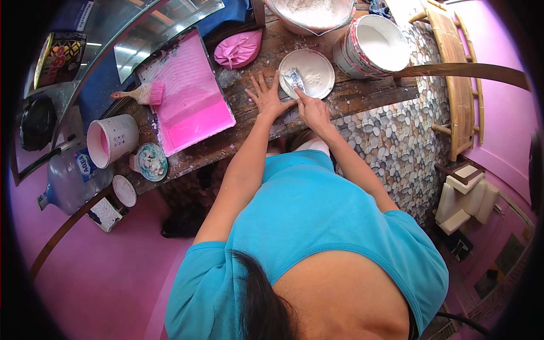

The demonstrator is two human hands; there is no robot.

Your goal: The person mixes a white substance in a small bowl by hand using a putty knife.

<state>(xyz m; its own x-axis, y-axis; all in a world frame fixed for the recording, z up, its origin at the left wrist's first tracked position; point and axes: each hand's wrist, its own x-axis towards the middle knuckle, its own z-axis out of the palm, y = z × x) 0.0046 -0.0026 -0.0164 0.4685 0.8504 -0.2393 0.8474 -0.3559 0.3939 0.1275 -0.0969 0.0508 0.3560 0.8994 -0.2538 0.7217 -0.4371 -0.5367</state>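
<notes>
My left hand [266, 96] lies with fingers spread on the wooden table, just left of a round white lid or plate [318, 63]. Its thumb reaches toward the near rim of that dish. In my right hand [313, 112] is a putty knife [293, 78], gripped from the near side with the index finger stretched along it. The metal blade rests over the left part of the dish, where lumps of white paste [309, 75] lie. The knife's handle is mostly hidden under my fingers.
Left of my hands stands a paint tray [198, 122] with pink paint, a pink-bristled brush [148, 94] across its edge. A white bucket [378, 48] and a basin of white powder [309, 7] stand beyond the dish. Farther left are a small tub [113, 141] and a water bottle [71, 178].
</notes>
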